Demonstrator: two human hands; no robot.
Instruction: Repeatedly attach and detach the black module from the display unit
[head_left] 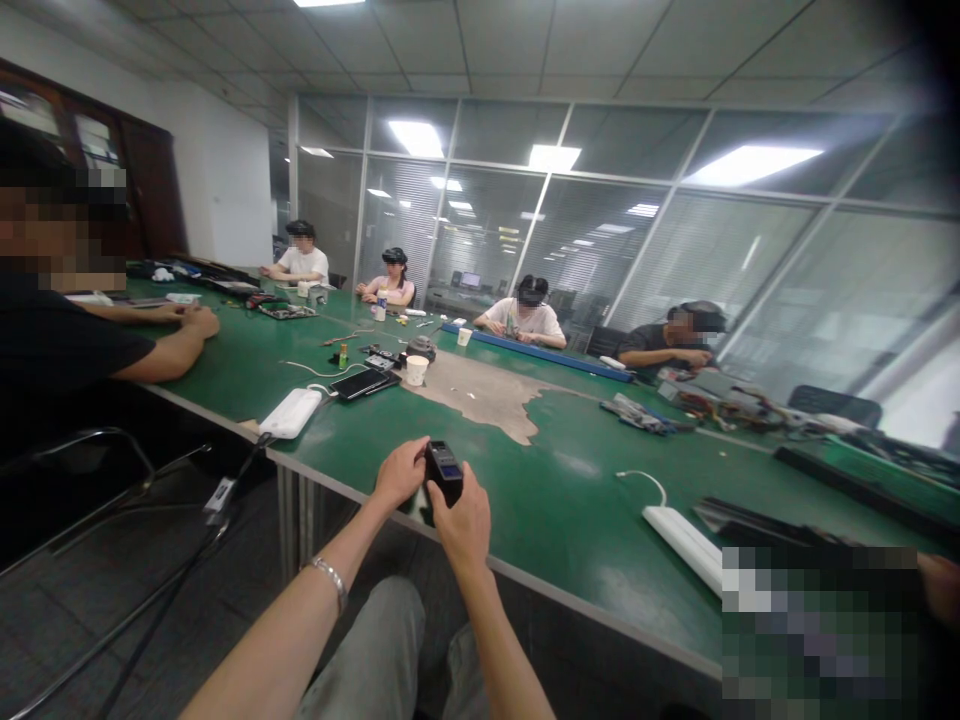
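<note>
A small black box-shaped device (444, 466) with a bluish panel on its face is held at the near edge of the green table (570, 540). My right hand (466, 510) is closed round its right side, thumb toward me. On the left side, my left hand (403, 472) grips it with bent fingers, some hidden behind it. The exact kind of device is too small to make out. Beyond it on the table are a paper cup (416, 371) and a black phone (363, 384).
White power banks or adapters lie left (292, 413) and right (681, 550), with cables. Electronic parts (637, 413) and a dark bar (847, 490) are on the right. A blue strip (517, 346) runs along the far side. Several people sit around the table.
</note>
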